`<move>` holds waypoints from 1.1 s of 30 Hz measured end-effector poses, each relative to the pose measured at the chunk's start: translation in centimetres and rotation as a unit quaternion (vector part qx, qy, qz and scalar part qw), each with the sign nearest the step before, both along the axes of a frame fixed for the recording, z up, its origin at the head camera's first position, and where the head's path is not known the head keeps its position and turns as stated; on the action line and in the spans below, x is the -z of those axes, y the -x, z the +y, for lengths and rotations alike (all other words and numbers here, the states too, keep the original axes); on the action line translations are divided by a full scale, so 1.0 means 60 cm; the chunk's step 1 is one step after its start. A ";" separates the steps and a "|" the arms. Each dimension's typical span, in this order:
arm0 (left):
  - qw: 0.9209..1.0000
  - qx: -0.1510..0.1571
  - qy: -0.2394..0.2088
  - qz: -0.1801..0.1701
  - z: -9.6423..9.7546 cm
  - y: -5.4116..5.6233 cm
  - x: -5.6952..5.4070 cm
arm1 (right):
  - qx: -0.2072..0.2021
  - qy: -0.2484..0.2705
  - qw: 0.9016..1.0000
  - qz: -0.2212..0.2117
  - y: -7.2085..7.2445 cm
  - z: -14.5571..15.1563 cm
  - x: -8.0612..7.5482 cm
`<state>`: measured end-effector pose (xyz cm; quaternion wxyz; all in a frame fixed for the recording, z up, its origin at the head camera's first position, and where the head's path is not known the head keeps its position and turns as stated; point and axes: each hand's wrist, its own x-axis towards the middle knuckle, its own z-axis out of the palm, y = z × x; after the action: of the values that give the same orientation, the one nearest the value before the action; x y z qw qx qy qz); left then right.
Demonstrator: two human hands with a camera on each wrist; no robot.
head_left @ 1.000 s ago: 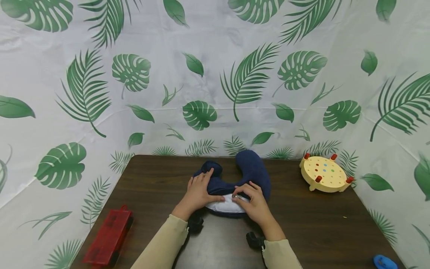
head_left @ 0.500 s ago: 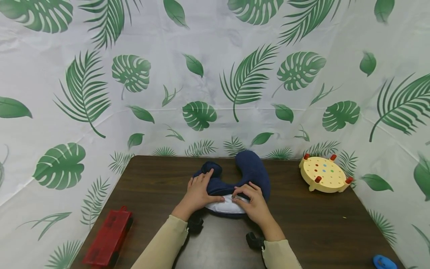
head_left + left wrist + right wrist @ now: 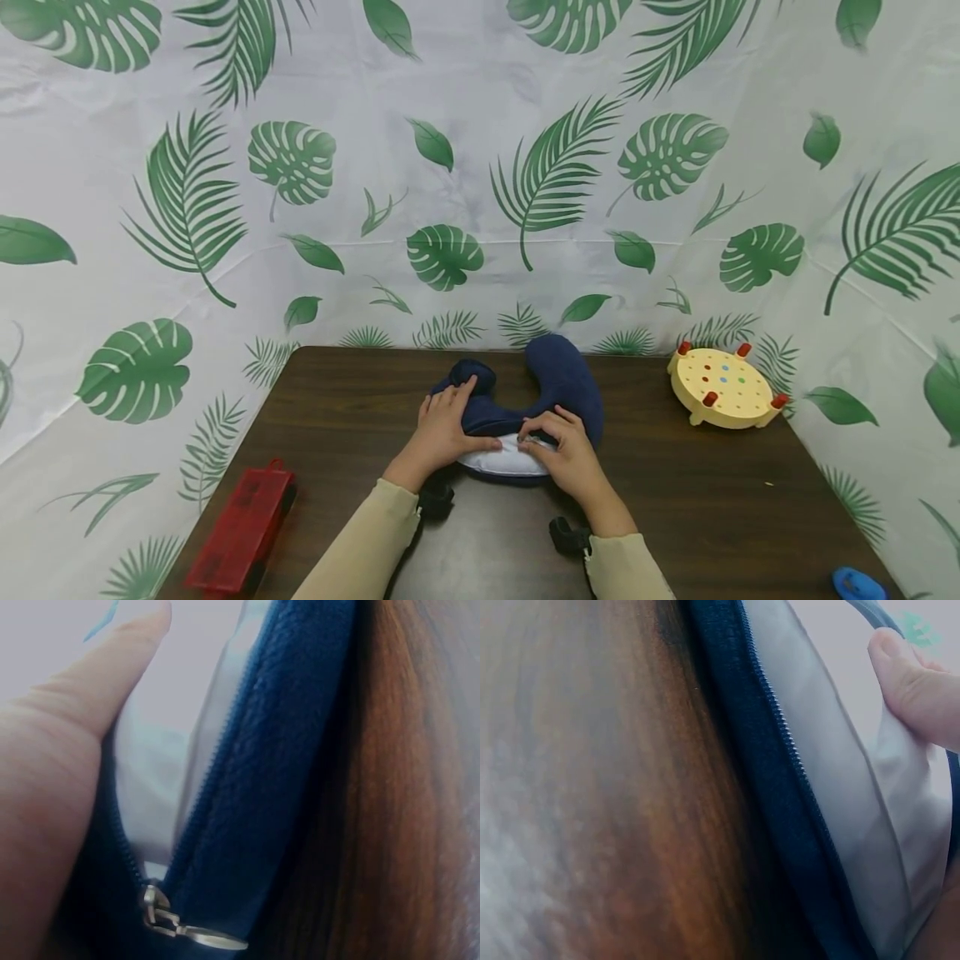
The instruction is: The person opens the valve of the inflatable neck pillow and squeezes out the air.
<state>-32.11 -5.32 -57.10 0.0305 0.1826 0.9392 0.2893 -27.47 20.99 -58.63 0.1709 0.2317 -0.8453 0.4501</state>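
A navy U-shaped neck pillow (image 3: 566, 375) lies on the table, its zipper open along the near curve. White inner fabric (image 3: 495, 460) shows through the gap. My left hand (image 3: 442, 425) rests on the pillow's left part, fingers spread, thumb along the opening. Its zipper pull (image 3: 214, 939) sits at one end of the gap in the left wrist view. At the opening's right part, my right hand (image 3: 562, 442) pinches at the white fabric with curled thumb and forefinger. A tiny greyish bit at those fingertips is too small to make out.
On the left lies a red translucent toy-like box (image 3: 243, 529). A pale yellow round pegboard (image 3: 723, 387) with red-tipped legs stands at the back right. A blue object (image 3: 857, 583) is at the front right edge. A leaf-print cloth (image 3: 465, 192) hangs behind the table (image 3: 720, 517).
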 end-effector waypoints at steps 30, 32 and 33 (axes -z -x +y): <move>1.000 0.002 -0.010 -0.002 -0.001 0.001 0.005 | 0.015 -0.007 1.000 -0.002 -0.001 -0.004 0.003; 1.000 0.003 -0.010 -0.001 -0.001 0.001 0.006 | 0.015 -0.007 1.000 0.002 -0.001 -0.004 0.003; 1.000 0.003 -0.009 -0.001 -0.001 0.001 0.005 | 0.014 -0.005 1.000 0.002 -0.001 -0.005 0.003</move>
<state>-32.14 -5.38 -57.43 0.0303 0.1854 0.9359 0.2979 -27.40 20.69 -58.83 0.1780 0.2221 -0.8500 0.4433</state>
